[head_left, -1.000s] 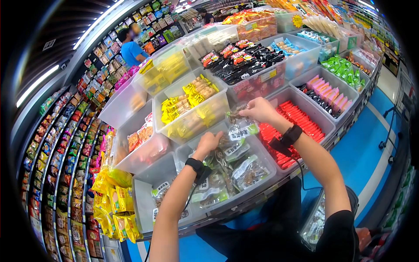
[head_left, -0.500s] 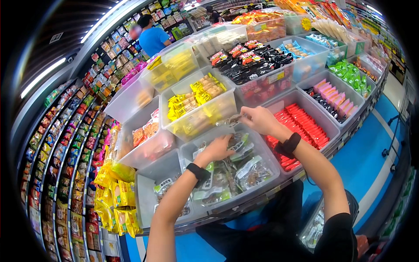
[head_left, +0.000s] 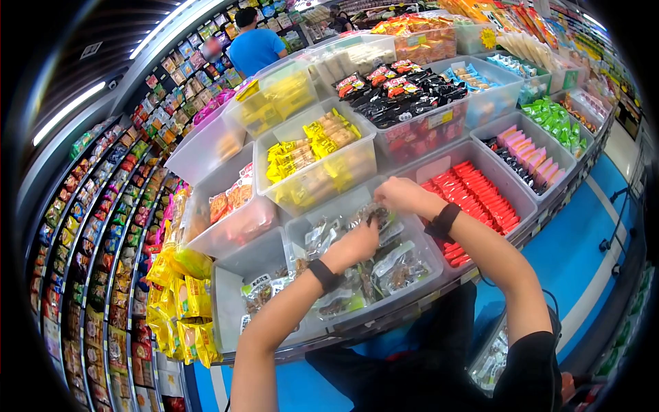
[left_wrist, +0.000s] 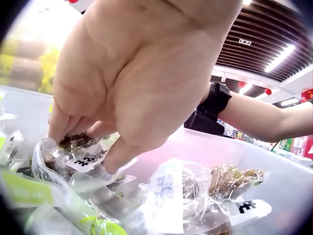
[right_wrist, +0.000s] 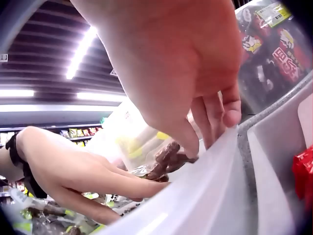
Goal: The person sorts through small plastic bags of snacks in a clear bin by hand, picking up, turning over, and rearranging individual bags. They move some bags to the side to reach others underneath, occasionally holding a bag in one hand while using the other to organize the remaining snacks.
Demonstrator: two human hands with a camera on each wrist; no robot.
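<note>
A translucent bin (head_left: 329,208) holds several clear packets (head_left: 401,266) of brown, knobbly food with white-and-green labels. My left hand (head_left: 352,248) reaches down into it from the left. In the left wrist view, its fingers and thumb pinch a clear packet (left_wrist: 88,159) among the others. At the bin's back right, my right hand (head_left: 406,197) has its fingers bent down over the wall. Its thumb and fingers grip a packet with brown contents (right_wrist: 166,157), seen in the right wrist view. Straight fingers of the left hand (right_wrist: 83,171) lie right beside that packet.
Red packs (head_left: 473,199) fill the bin to the right. Behind stand bins of yellow-wrapped snacks (head_left: 302,154) and black packets (head_left: 391,96). At the left, a lower bin holds a few clear packets (head_left: 259,292). A person in blue (head_left: 255,49) stands beyond the display.
My left hand has moved right, close to the right hand. The right hand has come down to the bin's back right with the packet. The person in blue now shows farther right.
</note>
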